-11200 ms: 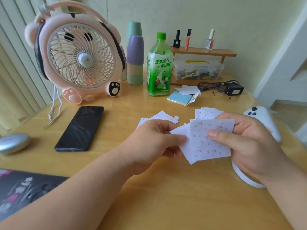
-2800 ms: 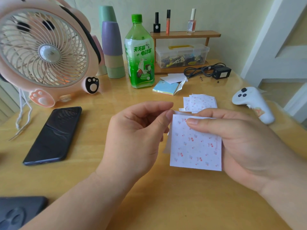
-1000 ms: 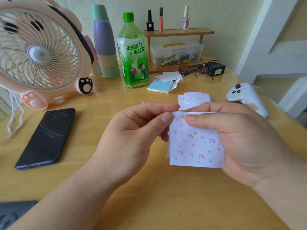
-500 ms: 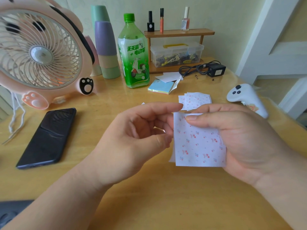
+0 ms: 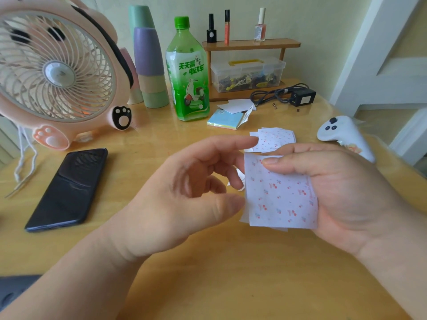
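1. The paper square (image 5: 279, 195) is white with small red cherry prints. It stands nearly upright with its printed face toward the camera.
2. The right hand (image 5: 346, 195) holds it, thumb across the top-left corner and fingers behind.
3. Its left edge lies just beside the left hand (image 5: 184, 199).
4. Edges of more sheets peek out behind its lower-left corner.
5. A paper stack (image 5: 275, 139) with the same print lies flat just beyond both hands' fingertips.

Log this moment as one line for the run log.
right hand: grips cherry-print paper square, thumb on top | left hand: loosely curled at its edge, contact unclear | paper stack: on table behind
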`<state>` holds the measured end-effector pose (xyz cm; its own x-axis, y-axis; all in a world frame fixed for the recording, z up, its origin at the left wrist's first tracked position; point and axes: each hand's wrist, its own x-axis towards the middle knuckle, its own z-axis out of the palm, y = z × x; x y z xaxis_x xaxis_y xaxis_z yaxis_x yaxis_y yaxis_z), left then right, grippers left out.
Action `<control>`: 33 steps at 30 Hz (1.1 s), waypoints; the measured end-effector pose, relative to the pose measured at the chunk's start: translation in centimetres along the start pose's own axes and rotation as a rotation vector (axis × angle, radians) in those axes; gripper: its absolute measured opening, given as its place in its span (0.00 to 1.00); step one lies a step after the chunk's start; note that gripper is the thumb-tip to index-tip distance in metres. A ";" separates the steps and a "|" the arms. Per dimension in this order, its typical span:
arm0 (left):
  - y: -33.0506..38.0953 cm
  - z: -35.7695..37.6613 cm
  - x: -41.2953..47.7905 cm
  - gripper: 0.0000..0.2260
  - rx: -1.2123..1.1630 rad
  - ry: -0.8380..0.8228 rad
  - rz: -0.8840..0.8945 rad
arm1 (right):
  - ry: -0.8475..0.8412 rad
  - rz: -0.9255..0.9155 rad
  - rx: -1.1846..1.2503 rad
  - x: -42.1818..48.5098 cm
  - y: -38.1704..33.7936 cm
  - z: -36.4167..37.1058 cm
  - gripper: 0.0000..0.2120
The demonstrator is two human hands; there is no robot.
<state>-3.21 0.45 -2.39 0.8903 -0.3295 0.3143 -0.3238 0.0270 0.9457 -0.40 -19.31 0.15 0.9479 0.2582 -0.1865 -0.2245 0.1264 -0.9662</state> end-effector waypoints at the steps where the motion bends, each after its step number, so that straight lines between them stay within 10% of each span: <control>1: 0.0 0.0 0.0 0.28 0.018 -0.005 -0.002 | -0.003 0.004 0.000 0.0 0.0 0.0 0.28; 11: -0.8 1.1 0.1 0.20 0.094 0.156 -0.045 | -0.010 -0.019 -0.010 -0.2 0.0 0.2 0.10; 21: -0.9 1.9 0.2 0.19 0.115 0.246 -0.026 | -0.056 -0.040 -0.047 -0.2 0.0 0.3 0.23; 33: -1.2 1.9 0.6 0.16 -0.012 0.433 -0.053 | 0.091 -0.220 -0.067 -0.4 -0.7 0.2 0.11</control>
<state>-2.88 -1.57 -3.45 0.9585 0.0954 0.2686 -0.2727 0.0327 0.9615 -0.71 -19.33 0.91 0.9894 0.1443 0.0171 0.0018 0.1058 -0.9944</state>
